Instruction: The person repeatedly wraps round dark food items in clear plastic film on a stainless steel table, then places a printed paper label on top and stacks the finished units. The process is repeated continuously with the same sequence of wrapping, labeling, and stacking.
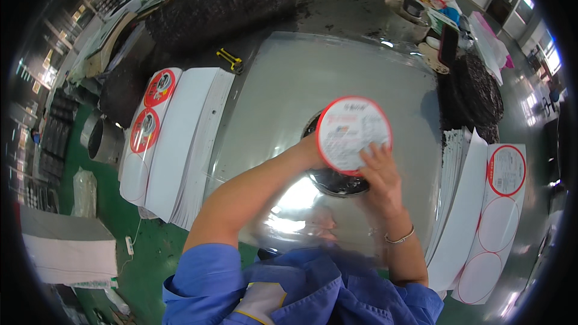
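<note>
Currently, left to right:
- sticker sheets point(171, 144) stacked at left; two red-rimmed round labels on them
- left hand point(312, 147) mostly hidden behind round label point(353, 135); grip unclear
- label sits over black disc point(336, 180) on shiny sheet point(289, 84)
- right hand point(380, 171) fingers spread flat on label's lower right edge

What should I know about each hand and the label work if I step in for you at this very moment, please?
Left hand: reaches under the round red-rimmed label, mostly hidden behind it; grip unclear.
Right hand: fingers flat on the label's lower right face.
The label sits over a dark round item on the clear plastic sheet.
Label sheets: one stack at left with two labels left on its near strip, another at right with one label left and two empty circles.
Done: several labels peeled off.
Left: this label looks not yet pressed flat; more wait on the sheets.
</note>
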Demonstrator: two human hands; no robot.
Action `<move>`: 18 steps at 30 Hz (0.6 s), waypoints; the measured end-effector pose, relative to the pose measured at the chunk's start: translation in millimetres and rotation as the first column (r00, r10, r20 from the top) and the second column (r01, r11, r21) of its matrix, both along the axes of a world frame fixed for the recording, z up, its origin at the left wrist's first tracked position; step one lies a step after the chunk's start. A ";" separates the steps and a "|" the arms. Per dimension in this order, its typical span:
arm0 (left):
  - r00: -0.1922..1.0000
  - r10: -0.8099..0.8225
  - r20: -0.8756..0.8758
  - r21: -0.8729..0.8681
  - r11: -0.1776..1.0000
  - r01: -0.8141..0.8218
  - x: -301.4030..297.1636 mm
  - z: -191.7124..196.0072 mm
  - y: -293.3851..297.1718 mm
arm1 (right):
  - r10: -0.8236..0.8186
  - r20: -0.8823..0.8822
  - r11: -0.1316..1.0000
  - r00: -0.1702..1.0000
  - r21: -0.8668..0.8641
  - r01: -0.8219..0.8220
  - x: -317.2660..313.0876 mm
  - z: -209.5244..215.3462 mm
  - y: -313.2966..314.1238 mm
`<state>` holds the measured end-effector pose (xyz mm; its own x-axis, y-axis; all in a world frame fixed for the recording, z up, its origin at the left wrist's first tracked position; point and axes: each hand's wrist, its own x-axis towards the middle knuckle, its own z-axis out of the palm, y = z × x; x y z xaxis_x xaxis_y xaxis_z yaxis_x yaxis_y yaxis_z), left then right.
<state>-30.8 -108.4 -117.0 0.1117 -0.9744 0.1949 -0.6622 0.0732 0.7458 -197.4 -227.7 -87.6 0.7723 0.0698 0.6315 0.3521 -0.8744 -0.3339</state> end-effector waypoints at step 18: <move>0.649 0.565 -0.510 0.064 0.777 -0.627 33.9 -30.3 71.8 | -0.223 -0.481 0.911 0.848 -0.413 0.005 66.5 -0.1 36.3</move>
